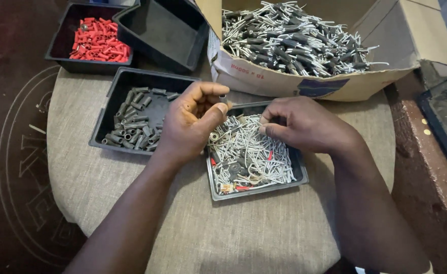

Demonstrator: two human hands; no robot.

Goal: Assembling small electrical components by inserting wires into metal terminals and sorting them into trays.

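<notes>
Sitting over a round table covered in coarse beige cloth, I see dark patterned flooring to my left and a reddish-brown ledge close on my right. The cloth is bare along the near edge between my forearms, and that is the only open room; the far half is crowded. My left hand is curled shut, thumb and forefinger pinching a small dark grey tubular sleeve just above the far rim of a shallow black tray of thin silvery metal pins, which lies beneath both hands. My right hand hovers over the same tray with its fingers drawn together; whether they clamp a pin I cannot tell, as the fingertips hide it. Just left of my left hand lies a black tray of loose grey sleeves. Beyond it are a black tray of red plastic sleeves and an empty black tray leaning against it. A large open cardboard box of grey-sleeved wire pieces blocks the far side, touching the pin tray's far edge.
</notes>
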